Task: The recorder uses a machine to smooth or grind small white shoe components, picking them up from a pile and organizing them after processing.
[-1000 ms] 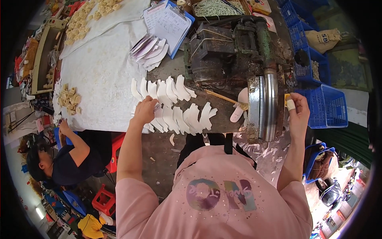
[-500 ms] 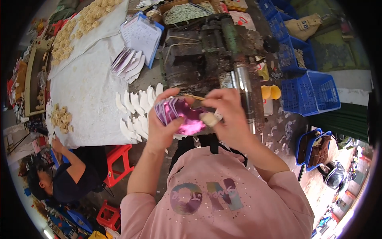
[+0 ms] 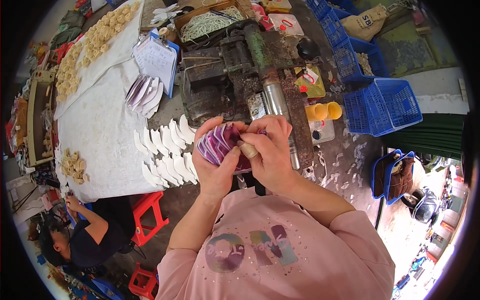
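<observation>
Hands meet on my feed just in front of a grimy machine [image 3: 215, 92]. The left hand [image 3: 214, 172] is curled around a purple bundle with white edges [image 3: 217, 145]; the right hand [image 3: 272, 157], its thumb wrapped in a pale cover, has its fingers bent against the bundle's right end. To their left I see two rows of curved white pieces [image 3: 165, 172] beside a white cloth [image 3: 100, 135] covering much of the table. Beige pieces [image 3: 74, 166] are heaped on the cloth. Farther back lie a clipboard with papers [image 3: 159, 56] and a box of string [image 3: 212, 25]. Rightward, past the machine, I make out yellow cups [image 3: 316, 112], then blue baskets [image 3: 400, 107]; pale scraps [image 3: 322, 167] litter the floor [image 3: 356, 187]. At left, a co-worker [image 3: 95, 230] is near a red stool [image 3: 147, 215].
</observation>
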{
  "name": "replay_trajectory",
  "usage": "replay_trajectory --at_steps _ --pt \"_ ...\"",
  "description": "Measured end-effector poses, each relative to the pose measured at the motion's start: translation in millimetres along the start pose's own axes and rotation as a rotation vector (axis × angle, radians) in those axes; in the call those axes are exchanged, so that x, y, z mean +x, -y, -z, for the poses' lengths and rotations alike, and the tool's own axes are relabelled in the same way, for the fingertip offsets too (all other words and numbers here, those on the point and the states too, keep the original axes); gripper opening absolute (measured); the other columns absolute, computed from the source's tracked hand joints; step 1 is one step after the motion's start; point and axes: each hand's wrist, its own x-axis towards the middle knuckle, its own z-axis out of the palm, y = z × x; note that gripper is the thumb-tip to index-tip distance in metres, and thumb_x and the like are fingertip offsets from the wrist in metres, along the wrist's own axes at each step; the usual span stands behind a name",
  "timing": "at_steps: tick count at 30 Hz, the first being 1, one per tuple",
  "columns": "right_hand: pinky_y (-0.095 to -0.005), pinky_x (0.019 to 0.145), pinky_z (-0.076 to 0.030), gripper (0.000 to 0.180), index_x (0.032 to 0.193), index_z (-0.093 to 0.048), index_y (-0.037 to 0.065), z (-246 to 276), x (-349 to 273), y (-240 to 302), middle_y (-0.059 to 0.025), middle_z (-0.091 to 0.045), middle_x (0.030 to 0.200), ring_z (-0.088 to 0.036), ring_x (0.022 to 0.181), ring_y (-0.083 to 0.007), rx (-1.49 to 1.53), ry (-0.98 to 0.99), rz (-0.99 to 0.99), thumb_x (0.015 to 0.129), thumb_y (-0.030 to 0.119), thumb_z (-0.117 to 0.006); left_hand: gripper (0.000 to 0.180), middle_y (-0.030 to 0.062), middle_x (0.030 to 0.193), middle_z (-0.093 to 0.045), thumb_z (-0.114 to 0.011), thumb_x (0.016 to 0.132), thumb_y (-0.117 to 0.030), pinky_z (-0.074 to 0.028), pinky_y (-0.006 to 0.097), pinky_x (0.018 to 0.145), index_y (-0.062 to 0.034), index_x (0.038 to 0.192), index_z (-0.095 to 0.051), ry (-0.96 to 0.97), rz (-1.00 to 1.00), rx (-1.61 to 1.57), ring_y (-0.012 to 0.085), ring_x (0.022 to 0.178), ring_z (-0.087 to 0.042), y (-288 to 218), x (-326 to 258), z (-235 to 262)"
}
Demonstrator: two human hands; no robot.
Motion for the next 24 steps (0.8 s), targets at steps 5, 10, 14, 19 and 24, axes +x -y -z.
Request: replay_trajectory --at_steps 5,10,14,19,24 --pt "-0.0396 0.08 -0.033 0.016 0.083 -0.056 0.008 13.3 1.1 -4.0 -0.0056 -0.054 0.093 -0.049 0.088 -0.026 0.168 0.051 -0.098 0.072 0.003 -0.067 0.054 0.0128 0.101 -0.061 -0.055 0.075 0.007 -0.049 0.032 0.086 -0.0002 0.125 -0.038 0.004 0.094 -0.133 0.0196 0.093 -0.061 -1.7 4.3 -8.5" --pt "-0.0322 0.075 -0.043 0.014 0.088 -0.054 0.003 70.6 12.7 -22.6 -0.0065 -0.057 0.084 -0.053 0.082 -0.0226 0.664 -0.043 -0.264 0.077 -0.003 -0.059 0.052 0.007 0.092 -0.058 -0.055 0.074 0.006 -0.049 0.031 0.08 -0.0004 0.125 -0.042 -0.196 0.046 0.075 0.0166 0.085 -0.059 4.5 22.6 24.5" --pt "-0.0356 0.081 -0.037 0.017 0.088 -0.054 0.006 117.8 28.1 -66.2 -0.0079 -0.058 0.08 -0.053 0.084 -0.0269 -0.067 0.258 -0.351 0.074 -0.003 -0.058 0.05 0.002 0.093 -0.057 -0.053 0.073 0.007 -0.048 0.025 0.073 -0.0052 0.121 -0.05 0.14 0.209 0.76 0.011 0.082 -0.056 -12.7 15.8 22.5" --pt "-0.0396 0.092 -0.028 0.019 0.094 -0.058 0.007 107.9 15.4 -81.6 -0.0091 -0.059 0.088 -0.051 0.089 -0.0287 -0.199 0.698 -0.407 0.076 0.0 -0.055 0.062 0.0191 0.138 -0.028 -0.057 0.064 0.009 -0.048 0.041 0.084 -0.0047 0.124 -0.046 0.672 -0.002 1.045 0.0367 0.105 -0.054 5.7 4.9 -4.6" --pt "-0.0377 0.076 -0.043 0.012 0.088 -0.062 0.006 85.6 15.6 -82.8 -0.01 -0.062 0.086 -0.057 0.083 -0.0275 -0.194 0.308 -0.301 0.076 0.007 -0.063 0.058 0.0146 0.131 -0.038 -0.06 0.068 0.004 -0.046 0.04 0.085 -0.0041 0.124 -0.046 0.493 0.111 1.052 0.037 0.109 -0.051 7.6 -0.1 -9.8"
